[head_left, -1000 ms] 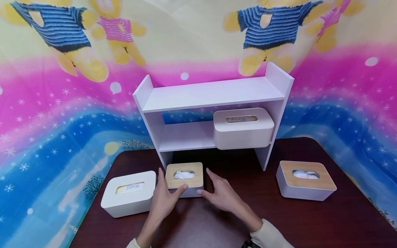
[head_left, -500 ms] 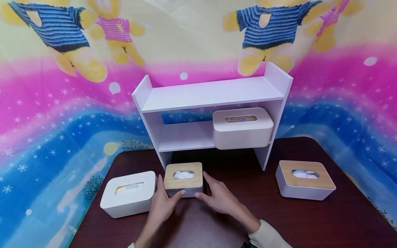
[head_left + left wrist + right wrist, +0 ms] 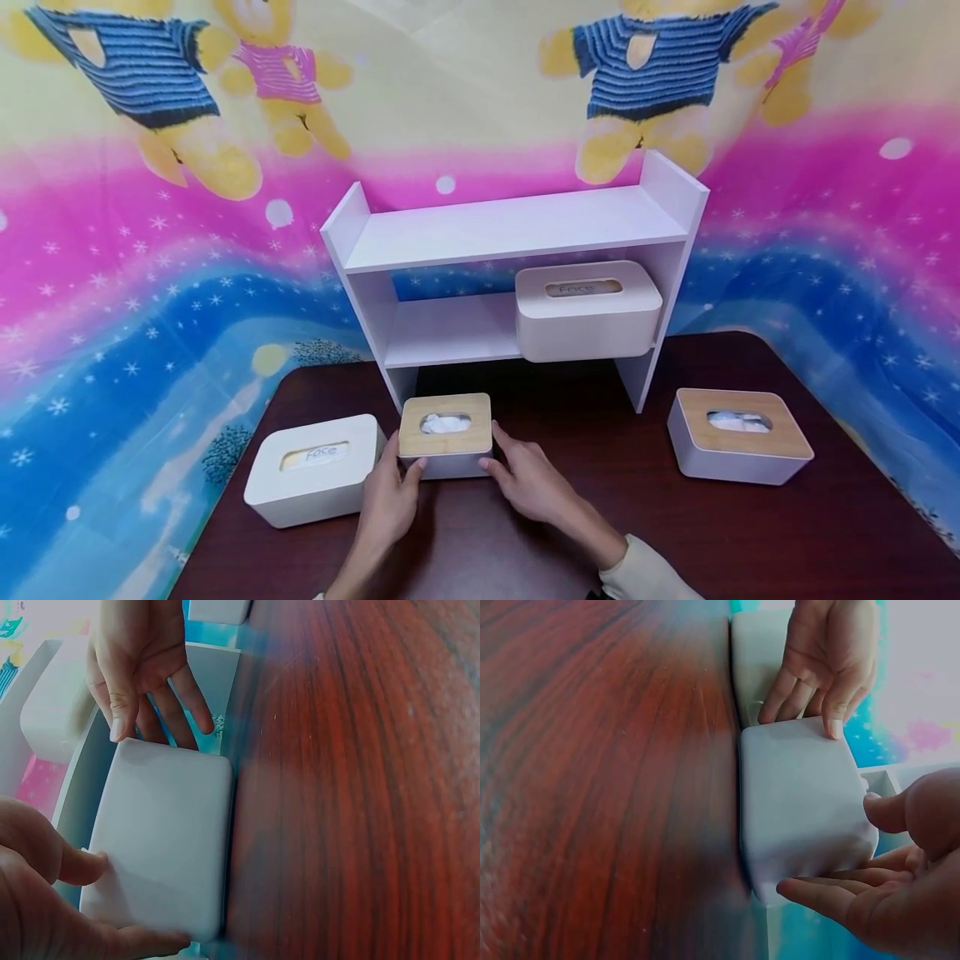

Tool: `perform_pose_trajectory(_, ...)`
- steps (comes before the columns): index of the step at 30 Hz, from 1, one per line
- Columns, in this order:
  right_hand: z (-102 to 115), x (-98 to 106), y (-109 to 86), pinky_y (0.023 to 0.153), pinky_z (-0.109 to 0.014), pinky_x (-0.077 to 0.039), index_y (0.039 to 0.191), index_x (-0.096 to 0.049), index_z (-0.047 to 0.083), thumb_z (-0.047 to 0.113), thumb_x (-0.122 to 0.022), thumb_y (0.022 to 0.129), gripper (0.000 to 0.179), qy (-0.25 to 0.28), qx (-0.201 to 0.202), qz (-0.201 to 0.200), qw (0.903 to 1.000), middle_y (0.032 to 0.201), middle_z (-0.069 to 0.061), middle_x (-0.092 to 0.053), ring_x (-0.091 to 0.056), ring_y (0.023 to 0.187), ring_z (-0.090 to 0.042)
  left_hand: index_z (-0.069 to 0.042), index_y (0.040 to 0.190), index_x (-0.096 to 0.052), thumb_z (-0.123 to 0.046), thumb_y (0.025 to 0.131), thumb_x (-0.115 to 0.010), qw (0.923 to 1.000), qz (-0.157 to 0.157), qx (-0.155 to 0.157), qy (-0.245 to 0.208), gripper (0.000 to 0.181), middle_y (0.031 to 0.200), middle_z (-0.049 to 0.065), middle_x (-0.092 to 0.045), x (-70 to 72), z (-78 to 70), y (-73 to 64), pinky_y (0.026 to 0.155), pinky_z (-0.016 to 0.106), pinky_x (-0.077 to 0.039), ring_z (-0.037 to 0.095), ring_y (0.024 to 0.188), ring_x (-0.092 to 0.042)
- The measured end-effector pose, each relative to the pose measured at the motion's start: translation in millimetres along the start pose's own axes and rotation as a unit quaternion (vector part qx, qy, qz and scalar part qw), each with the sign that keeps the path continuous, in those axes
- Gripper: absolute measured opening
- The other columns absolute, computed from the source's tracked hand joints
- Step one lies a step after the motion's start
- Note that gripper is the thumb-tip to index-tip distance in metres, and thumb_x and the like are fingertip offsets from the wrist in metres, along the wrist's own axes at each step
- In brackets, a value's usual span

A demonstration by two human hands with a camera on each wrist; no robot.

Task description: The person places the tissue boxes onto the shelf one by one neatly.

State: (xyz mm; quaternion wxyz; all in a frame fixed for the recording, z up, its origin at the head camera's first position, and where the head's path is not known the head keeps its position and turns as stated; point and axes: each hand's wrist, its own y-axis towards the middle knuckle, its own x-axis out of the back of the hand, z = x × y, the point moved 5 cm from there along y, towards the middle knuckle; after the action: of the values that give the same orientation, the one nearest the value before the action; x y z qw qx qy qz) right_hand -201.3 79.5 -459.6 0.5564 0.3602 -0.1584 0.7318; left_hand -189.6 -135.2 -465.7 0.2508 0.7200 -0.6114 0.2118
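A tissue box [image 3: 446,425] with a light wooden lid and pale sides stands on the table, just in front of the shelf's left leg. My left hand [image 3: 388,500] grips its left end, thumb at the front corner and fingers along the side. At the right end, my right hand [image 3: 534,483] holds it the same way. The box's smooth front face [image 3: 161,840] fills the middle of the left wrist view, the right hand beyond it. In the right wrist view, the left thumb touches the far corner. A white tissue box [image 3: 318,471] marked "Face" stands close beside my left hand.
A white two-tier shelf [image 3: 517,225] stands at the back of the dark wooden table [image 3: 570,533]. On its lower tier, to the right, sits another white tissue box [image 3: 588,321]. A second wooden-lidded tissue box [image 3: 738,446] is at the table's right. A printed cloth hangs behind.
Both hands have closed in on the wooden-lidded tissue box. The left thumb has drawn back left to the front corner. The box stays where it was.
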Motion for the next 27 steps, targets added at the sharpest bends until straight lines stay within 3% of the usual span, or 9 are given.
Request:
perform_pose_trajectory(3,-1,1,-0.2,0.087,-0.036,-0.058,0.156,-0.045,-0.013,0.024,-0.069,0.106,0.066,-0.001,-0.007,-0.02,0.9998,0.093,-0.019,-0.076,-0.064,0.084,-0.012,0.004,0.161,-0.043,-0.009,0.106,-0.066,0.9999,0.003,-0.002,-0.014,0.061,0.117,0.025,-0.073,-1.5,0.1,0.7,0.066,0.026,-0.047,0.02,0.08,-0.061)
perform_pose_trajectory(7,-2,5,-0.6,0.081,-0.033,-0.058,0.153,-0.049,-0.013,0.024,-0.075,0.103,0.068,-0.003,-0.022,-0.049,0.9985,0.095,-0.02,-0.077,-0.064,0.083,-0.011,0.005,0.16,-0.045,-0.009,0.106,-0.066,0.9997,0.009,-0.007,-0.021,0.06,0.127,0.029,-0.072,-2.8,-2.7,0.6,0.065,0.025,-0.046,0.019,0.081,-0.061)
perform_pose_trajectory(14,-1,14,-0.2,0.07,-0.025,-0.05,0.153,-0.054,-0.007,0.025,-0.079,0.099,0.068,-0.009,-0.052,-0.09,0.9946,0.065,0.008,-0.052,-0.039,0.057,-0.002,0.009,0.158,-0.045,-0.009,0.107,-0.065,0.9995,0.008,-0.021,-0.021,0.058,0.147,0.027,-0.063,-1.7,-11.3,-1.9,0.096,0.045,-0.061,0.028,0.13,-0.066)
perform_pose_trajectory(17,1,19,-0.6,0.067,-0.023,-0.048,0.151,-0.058,-0.004,0.023,-0.081,0.098,0.065,-0.005,-0.052,-0.113,0.9922,0.069,0.004,-0.058,-0.037,0.055,0.0,0.01,0.158,-0.044,-0.01,0.107,-0.065,0.9992,0.007,-0.025,-0.032,0.058,0.147,0.028,-0.063,0.4,-15.8,-3.0,0.099,0.049,-0.061,0.031,0.134,-0.064)
perform_pose_trajectory(19,2,21,-0.9,0.07,-0.025,-0.05,0.151,-0.058,-0.004,0.023,-0.081,0.097,0.064,0.0,-0.05,-0.123,0.9911,0.086,-0.008,-0.074,-0.036,0.054,-0.003,0.011,0.158,-0.044,-0.01,0.108,-0.065,0.9988,0.005,-0.026,-0.04,0.058,0.147,0.029,-0.063,2.6,-19.2,-4.0,0.099,0.048,-0.061,0.031,0.134,-0.064)
perform_pose_trajectory(21,3,24,-1.4,0.076,-0.029,-0.055,0.15,-0.059,-0.004,0.022,-0.081,0.097,0.063,0.004,-0.044,-0.133,0.9901,0.115,-0.018,-0.08,-0.054,0.063,-0.005,0.01,0.158,-0.045,-0.011,0.108,-0.065,0.9986,0.004,-0.028,-0.046,0.058,0.146,0.029,-0.063,4.8,-22.4,-4.9,0.098,0.047,-0.062,0.031,0.133,-0.065)
perform_pose_trajectory(23,5,27,-2.1,0.088,-0.037,-0.061,0.15,-0.059,-0.004,0.022,-0.081,0.097,0.063,0.009,-0.037,-0.141,0.9893,0.138,-0.021,-0.072,-0.073,0.088,-0.015,0.01,0.158,-0.045,-0.011,0.108,-0.065,0.9982,0.003,-0.028,-0.053,0.058,0.145,0.029,-0.063,6.9,-25.1,-5.8,0.097,0.046,-0.062,0.03,0.131,-0.066)
perform_pose_trajectory(26,7,31,-3.2,0.103,-0.048,-0.06,0.151,-0.058,-0.004,0.021,-0.08,0.098,0.063,0.021,-0.028,-0.149,0.9882,0.15,-0.02,-0.063,-0.068,0.13,-0.028,0.009,0.158,-0.045,-0.012,0.108,-0.064,0.9977,0.003,-0.024,-0.064,0.058,0.148,0.028,-0.061,9.4,-28.3,-7.0,0.098,0.045,-0.062,0.031,0.131,-0.066)
perform_pose_trajectory(27,8,32,-3.9,0.105,-0.049,-0.058,0.152,-0.057,-0.003,0.02,-0.08,0.098,0.063,0.026,-0.027,-0.15,0.988,0.151,-0.02,-0.063,-0.066,0.132,-0.029,0.008,0.158,-0.045,-0.012,0.108,-0.065,0.9974,0.003,-0.021,-0.069,0.058,0.149,0.028,-0.06,10.1,-29.1,-7.3,0.099,0.045,-0.061,0.032,0.131,-0.066)
